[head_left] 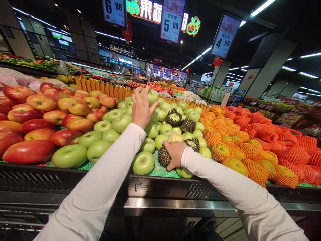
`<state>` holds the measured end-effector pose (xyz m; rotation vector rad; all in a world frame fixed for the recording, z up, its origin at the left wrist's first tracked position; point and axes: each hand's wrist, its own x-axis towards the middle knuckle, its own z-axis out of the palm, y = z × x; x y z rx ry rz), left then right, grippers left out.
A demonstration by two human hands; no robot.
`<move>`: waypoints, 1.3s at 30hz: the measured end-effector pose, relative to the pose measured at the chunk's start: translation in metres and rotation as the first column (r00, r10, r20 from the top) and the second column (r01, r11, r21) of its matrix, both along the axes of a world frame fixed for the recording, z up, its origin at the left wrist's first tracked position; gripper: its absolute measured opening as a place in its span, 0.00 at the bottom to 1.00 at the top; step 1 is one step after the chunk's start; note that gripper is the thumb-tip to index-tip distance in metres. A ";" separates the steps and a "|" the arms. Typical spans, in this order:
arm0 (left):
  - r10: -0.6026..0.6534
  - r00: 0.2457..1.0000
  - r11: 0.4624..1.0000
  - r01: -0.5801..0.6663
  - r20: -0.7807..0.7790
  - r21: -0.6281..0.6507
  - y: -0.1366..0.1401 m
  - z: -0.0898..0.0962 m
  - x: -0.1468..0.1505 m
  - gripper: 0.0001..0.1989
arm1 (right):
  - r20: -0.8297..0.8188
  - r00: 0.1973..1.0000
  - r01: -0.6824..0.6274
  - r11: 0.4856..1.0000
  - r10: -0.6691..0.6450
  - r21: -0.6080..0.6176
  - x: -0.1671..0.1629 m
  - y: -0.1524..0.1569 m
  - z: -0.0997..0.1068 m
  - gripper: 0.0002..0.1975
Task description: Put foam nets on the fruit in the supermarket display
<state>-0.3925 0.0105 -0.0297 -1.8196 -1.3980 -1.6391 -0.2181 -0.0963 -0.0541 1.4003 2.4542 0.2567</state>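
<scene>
My left hand (142, 108) is wrapped round a green apple (151, 96) above the far part of the green apple pile (122, 123). Nearer the front edge, my right hand (174, 152) grips a fruit in a black foam net (164, 156); the net hides most of its surface. Behind that hand lies a pale yellowish item (176, 137), too unclear to name. Several more black-netted fruits (188, 125) rest among the green apples. One loose green apple (143, 163) sits on the green mat (162, 171) left of my right hand.
Red and yellow apples (40, 117) are heaped at the left. Orange-netted fruits (238, 150) and red-netted fruits (296, 150) fill the right side. A dark front ledge (105, 180) borders the display, and a low orange picket fence (100, 87) runs behind. Price signs (173, 21) hang overhead.
</scene>
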 end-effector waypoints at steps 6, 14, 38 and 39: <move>-0.050 0.999 0.999 0.050 0.021 0.016 0.004 -0.002 0.000 0.30 | -0.007 0.999 -0.034 0.999 0.035 0.022 0.000 0.002 -0.004 0.47; -0.068 0.997 0.997 0.067 0.031 0.027 0.008 -0.003 -0.003 0.33 | -0.372 0.925 -0.023 0.990 0.074 0.139 0.056 -0.006 0.029 0.37; -0.369 0.840 0.917 0.259 -0.397 -0.305 -0.025 0.004 0.013 0.34 | -0.614 0.783 0.314 0.916 -0.101 0.249 0.077 -0.092 -0.028 0.30; -0.394 0.821 0.903 0.263 -0.413 -0.340 -0.027 0.004 0.015 0.34 | -0.688 0.725 0.316 0.909 -0.046 0.273 0.083 -0.095 -0.031 0.30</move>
